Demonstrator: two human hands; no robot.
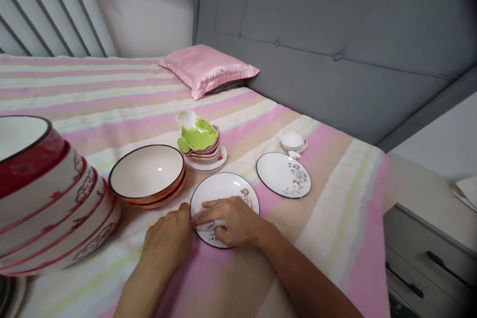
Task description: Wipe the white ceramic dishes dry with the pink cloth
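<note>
A white plate (218, 186) with a dark rim and a brown flower print lies on the striped bedspread in front of me. My left hand (169, 233) is closed at the plate's left edge, thumb side against the rim. Over the plate, my right hand (236, 218) presses a crumpled white cloth or tissue (210, 225) onto its surface, mostly covered by the fingers. A matching plate (278, 174) lies flat to the right. Beyond its far edge sits a small stack of white spoons or little dishes (292, 140).
Tall stacked red-and-white bowls (48, 218) stand at the left, beside nested orange bowls (147, 174). A green leaf-shaped dish (199, 134) tops a pile on small plates (208, 164). A pink pillow (210, 67) lies near the grey headboard (298, 20). A nightstand (428, 208) is right.
</note>
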